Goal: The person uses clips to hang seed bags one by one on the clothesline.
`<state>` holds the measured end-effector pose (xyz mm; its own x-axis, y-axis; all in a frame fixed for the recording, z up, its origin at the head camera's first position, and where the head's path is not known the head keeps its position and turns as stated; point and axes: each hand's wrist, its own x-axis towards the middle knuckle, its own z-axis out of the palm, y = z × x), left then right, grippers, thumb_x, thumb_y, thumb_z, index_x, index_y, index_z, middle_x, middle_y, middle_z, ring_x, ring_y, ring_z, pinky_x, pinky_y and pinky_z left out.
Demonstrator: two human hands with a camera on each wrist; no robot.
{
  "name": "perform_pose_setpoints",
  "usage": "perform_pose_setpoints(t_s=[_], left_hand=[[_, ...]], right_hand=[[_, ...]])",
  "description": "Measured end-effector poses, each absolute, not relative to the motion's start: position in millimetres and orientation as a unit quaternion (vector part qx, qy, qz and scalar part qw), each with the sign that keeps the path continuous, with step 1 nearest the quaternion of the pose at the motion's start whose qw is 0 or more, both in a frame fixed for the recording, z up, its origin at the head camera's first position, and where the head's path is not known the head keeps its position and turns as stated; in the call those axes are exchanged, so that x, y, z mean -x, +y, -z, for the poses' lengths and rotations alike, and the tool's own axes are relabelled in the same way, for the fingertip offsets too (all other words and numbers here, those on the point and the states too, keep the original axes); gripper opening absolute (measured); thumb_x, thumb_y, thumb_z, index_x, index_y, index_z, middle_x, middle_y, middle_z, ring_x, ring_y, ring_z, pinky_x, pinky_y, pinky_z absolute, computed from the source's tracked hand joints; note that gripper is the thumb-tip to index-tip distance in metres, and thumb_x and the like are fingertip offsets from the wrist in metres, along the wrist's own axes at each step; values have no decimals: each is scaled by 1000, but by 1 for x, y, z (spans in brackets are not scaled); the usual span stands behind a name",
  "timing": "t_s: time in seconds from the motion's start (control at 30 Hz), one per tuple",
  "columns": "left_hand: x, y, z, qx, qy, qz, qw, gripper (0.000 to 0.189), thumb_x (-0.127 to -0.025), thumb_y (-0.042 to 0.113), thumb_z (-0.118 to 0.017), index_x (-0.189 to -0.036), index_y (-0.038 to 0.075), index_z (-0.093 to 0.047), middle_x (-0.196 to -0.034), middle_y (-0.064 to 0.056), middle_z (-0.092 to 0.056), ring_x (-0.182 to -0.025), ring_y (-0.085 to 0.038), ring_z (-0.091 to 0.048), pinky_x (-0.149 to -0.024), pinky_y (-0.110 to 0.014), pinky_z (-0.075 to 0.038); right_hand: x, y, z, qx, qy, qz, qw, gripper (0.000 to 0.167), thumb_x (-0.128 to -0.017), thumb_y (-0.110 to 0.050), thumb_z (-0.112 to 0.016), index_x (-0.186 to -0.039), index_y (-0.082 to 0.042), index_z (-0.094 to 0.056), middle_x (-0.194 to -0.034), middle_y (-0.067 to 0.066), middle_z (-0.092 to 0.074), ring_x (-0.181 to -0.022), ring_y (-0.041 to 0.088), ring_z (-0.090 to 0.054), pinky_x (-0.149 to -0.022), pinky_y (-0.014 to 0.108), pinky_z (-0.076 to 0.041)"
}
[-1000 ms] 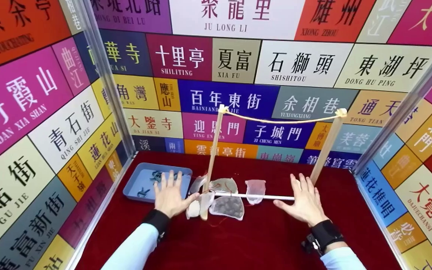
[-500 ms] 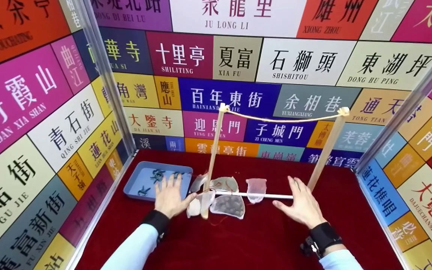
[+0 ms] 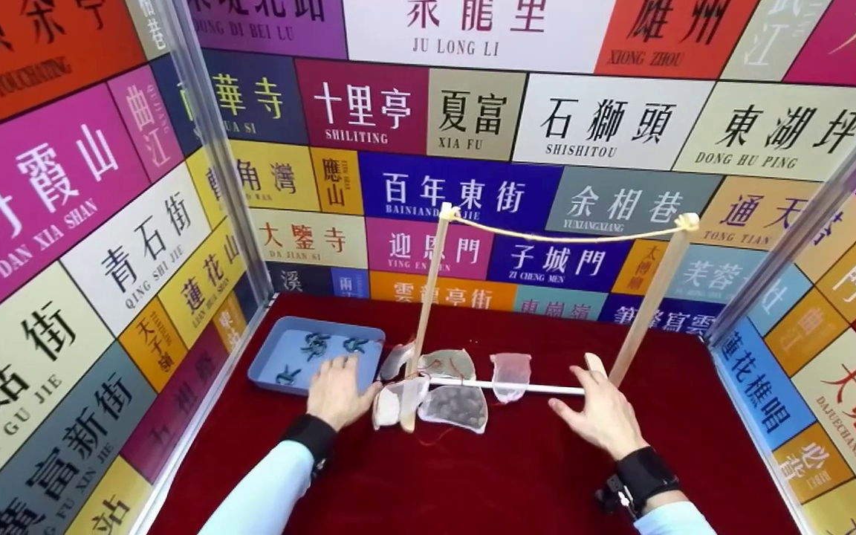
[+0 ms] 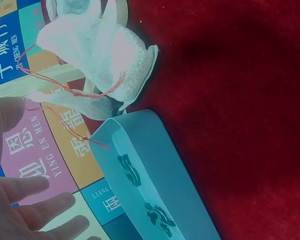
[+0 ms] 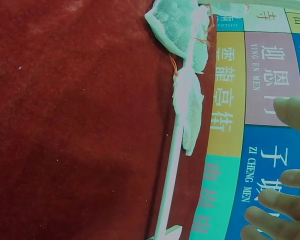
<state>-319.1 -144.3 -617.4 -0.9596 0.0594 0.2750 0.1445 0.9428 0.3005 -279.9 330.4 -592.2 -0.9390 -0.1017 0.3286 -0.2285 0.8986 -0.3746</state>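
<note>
My left hand (image 3: 339,394) hovers over the near right edge of a blue tray (image 3: 264,357), fingers loosely bent and holding nothing. Small dark green pieces (image 3: 314,345) lie in the tray; their kind is unclear. To its right sit several white mesh drawstring bags with red strings, one with dark round contents (image 3: 454,407), another with white grains (image 4: 132,62). A flatter mesh bag (image 3: 510,375) lies across a white rod (image 3: 550,388). My right hand (image 3: 606,416) is by the rod's right end, fingers relaxed, with nothing in it.
Two wooden posts stand upright, one at the left (image 3: 428,297) among the bags, the other (image 3: 647,312) beyond my right hand. A slack cord (image 3: 547,238) joins their tops. Dark red cloth (image 3: 472,483) covers the table, and printed panels (image 3: 465,193) enclose it.
Both hands' fingers have gone from outstretched to more bent. My left fingers have drawn back, uncovering more green pieces in the tray. The head view has shifted slightly.
</note>
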Motion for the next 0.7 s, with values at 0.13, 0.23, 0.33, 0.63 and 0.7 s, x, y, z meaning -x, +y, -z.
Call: perform_pose_setpoints(t_s=[0.13,0.23,0.33,0.63,0.7], left_hand=[[322,-146,618,46,-979,162,115,75,-100,52,-79,-149,-3,-64,-148,-29,-69,-136,-50,-65,-111,-65,-59],[324,-149,620,41,-979,164,112,75,-99,51,-80,-149,-3,-64,-147,-30,-70,-136,-50,-65,-111,-65,-60],[328,-152,624,34,-978,174,109,73,-99,48,-81,-146,-4,-65,-144,-31,-71,-133,-51,-66,-107,-65,-61],[341,-170,635,-14,-981,180,64,75,-101,50,-77,-146,-7,-59,-144,-34,-69,-133,-56,-65,-107,-69,-59],[342,-174,636,-26,-981,181,60,74,-101,50,-78,-145,-7,-59,-143,-35,-69,-133,-57,-65,-106,-70,-59]], right_hand=[[280,331,594,-84,-961,-212,160,66,-93,-34,-89,-144,3,-69,-151,31,-69,-128,53,-73,-96,69,-62],[281,330,595,-79,-961,-210,161,60,-93,-33,-89,-140,1,-73,-136,27,-78,-120,51,-76,-93,68,-63],[279,330,597,-77,-961,-210,162,56,-92,-31,-90,-136,0,-75,-133,26,-79,-117,50,-77,-92,67,-63],[274,329,600,-73,-962,-218,148,51,-92,-28,-90,-133,0,-77,-129,25,-79,-116,48,-78,-94,66,-63],[273,328,602,-74,-963,-219,140,50,-92,-27,-89,-132,-1,-77,-129,24,-79,-116,47,-78,-94,66,-63]])
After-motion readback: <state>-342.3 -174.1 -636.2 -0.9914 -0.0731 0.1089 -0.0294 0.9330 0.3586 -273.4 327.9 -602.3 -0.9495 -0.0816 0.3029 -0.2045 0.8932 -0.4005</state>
